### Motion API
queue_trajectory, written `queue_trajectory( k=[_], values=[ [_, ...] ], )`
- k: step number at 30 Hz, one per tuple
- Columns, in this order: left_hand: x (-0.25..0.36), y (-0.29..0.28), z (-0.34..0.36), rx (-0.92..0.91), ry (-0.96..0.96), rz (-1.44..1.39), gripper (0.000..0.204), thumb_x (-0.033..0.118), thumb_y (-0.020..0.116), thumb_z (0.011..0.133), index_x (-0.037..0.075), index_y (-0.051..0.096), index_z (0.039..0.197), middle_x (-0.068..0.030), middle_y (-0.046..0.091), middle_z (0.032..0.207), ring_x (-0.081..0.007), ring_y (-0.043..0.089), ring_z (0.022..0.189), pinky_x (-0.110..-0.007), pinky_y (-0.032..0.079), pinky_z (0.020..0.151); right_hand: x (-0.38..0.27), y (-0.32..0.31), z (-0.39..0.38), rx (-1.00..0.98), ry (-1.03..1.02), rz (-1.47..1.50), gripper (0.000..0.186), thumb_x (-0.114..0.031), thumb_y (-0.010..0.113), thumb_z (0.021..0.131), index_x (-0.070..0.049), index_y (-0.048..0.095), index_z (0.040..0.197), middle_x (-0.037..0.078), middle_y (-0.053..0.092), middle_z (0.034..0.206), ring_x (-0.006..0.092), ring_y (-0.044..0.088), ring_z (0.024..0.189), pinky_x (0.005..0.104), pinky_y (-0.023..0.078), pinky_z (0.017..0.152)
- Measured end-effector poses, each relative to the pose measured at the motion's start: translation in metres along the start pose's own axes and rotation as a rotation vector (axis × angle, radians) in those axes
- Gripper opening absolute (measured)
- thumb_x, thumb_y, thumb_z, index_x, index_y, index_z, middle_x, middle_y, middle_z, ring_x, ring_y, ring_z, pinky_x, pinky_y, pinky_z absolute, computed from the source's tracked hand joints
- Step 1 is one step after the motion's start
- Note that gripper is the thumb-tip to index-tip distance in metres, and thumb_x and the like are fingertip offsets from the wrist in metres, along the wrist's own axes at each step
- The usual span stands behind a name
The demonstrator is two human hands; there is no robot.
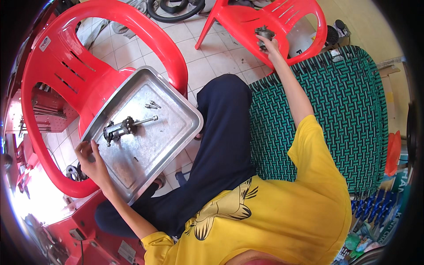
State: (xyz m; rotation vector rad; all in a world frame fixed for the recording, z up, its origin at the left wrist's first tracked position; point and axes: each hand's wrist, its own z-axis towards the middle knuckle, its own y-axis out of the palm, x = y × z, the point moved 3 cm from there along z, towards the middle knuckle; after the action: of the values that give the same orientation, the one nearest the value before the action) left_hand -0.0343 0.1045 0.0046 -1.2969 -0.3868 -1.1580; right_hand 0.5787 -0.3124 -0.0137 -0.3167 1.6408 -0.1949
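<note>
My left hand point(89, 157) is at the left rim of a steel tray point(165, 148), fingers curled and closed around something I cannot make out. A metal cylinder assembly with a protruding rod point(119, 130) lies in the tray beside small bolts point(150, 105) and a tiny dark piece point(136, 159). My right hand point(270, 46), stretched out to the upper right, grips a dark metal part point(265, 33) over the seat of a red plastic chair point(240, 20).
Another red armchair point(170, 53) stands beneath the tray. A green woven seat point(313, 154) is at my right. Coiled black tubing point(172, 17) lies on the tiled floor point(212, 53). A red tool panel point(53, 119) is at the left.
</note>
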Motion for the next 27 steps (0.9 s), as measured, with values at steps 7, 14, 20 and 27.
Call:
queue_trajectory(
  k=[7, 14, 20, 27],
  values=[
    [-0.002, -0.005, 0.001, -0.101, 0.066, 0.083, 0.028, 0.016, 0.078, 0.094, -0.004, 0.067, 0.110, -0.0111, 0.071, 0.088, -0.0142, 0.060, 0.073, -0.030, 0.052, 0.073, -0.026, -0.010, -0.054, -0.076, -0.115, 0.202, 0.036, -0.045, 0.075, 0.091, -0.014, 0.072, 0.108, 0.000, 0.070, 0.082, 0.0113, 0.068, 0.071, 0.0290, 0.051, 0.061],
    [0.035, 0.008, -0.034, -0.683, 0.125, 0.210, 0.043, 0.014, 0.090, 0.067, 0.004, 0.071, 0.105, -0.0135, 0.067, 0.101, -0.0287, 0.065, 0.087, -0.042, 0.051, 0.080, -0.076, 0.001, -0.206, -0.326, -0.265, 0.254, 0.046, -0.030, 0.050, 0.109, 0.004, 0.057, 0.139, 0.015, 0.069, 0.122, 0.0192, 0.067, 0.109, 0.0365, 0.053, 0.097],
    [0.023, 0.017, -0.050, -0.750, 0.099, 0.170, 0.023, 0.005, 0.085, 0.073, 0.001, 0.072, 0.092, -0.0159, 0.068, 0.094, -0.0359, 0.070, 0.090, -0.045, 0.054, 0.080, -0.112, 0.097, -0.300, -0.640, -0.212, 0.552, 0.046, -0.028, 0.044, 0.110, 0.004, 0.053, 0.142, 0.018, 0.068, 0.125, 0.0220, 0.067, 0.107, 0.0369, 0.054, 0.094],
    [0.005, 0.013, -0.044, -0.554, 0.080, 0.155, 0.016, 0.005, 0.080, 0.081, -0.004, 0.068, 0.088, -0.0206, 0.071, 0.086, -0.0403, 0.069, 0.087, -0.047, 0.053, 0.077, -0.119, 0.222, -0.359, -1.173, -0.295, 0.591, 0.034, -0.020, 0.054, 0.106, 0.003, 0.059, 0.132, 0.017, 0.070, 0.116, 0.0201, 0.069, 0.099, 0.0345, 0.055, 0.088]
  ],
)
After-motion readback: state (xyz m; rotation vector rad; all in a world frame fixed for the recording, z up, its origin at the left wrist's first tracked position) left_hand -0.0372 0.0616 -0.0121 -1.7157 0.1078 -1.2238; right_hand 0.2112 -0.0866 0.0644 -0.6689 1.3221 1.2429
